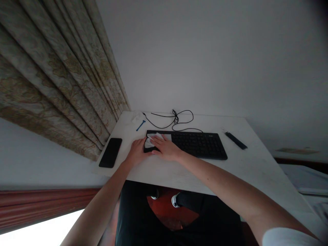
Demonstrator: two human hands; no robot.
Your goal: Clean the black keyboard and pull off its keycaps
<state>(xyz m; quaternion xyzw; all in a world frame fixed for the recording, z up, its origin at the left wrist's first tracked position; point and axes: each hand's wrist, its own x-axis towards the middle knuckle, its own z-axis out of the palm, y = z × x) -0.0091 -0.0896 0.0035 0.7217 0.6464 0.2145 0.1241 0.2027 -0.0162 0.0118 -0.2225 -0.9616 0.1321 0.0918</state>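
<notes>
A black keyboard (197,143) lies flat on the white desk. My left hand (137,151) grips its left end, with the thumb along the front edge and the fingers at the side. Over the leftmost keys is a crumpled white tissue (150,141). My right hand (166,149) holds this tissue down against the keys, its fingers extended across it. Part of the tissue and the keys below are hidden by that hand.
A black phone (110,152) lies left, near a patterned curtain (77,68). Behind the keyboard are its looped cable (176,119), a small blue tool (140,125) and crumpled whitish material (136,117). A dark strip (236,140) lies right. The wall (194,61) borders the desk (164,171).
</notes>
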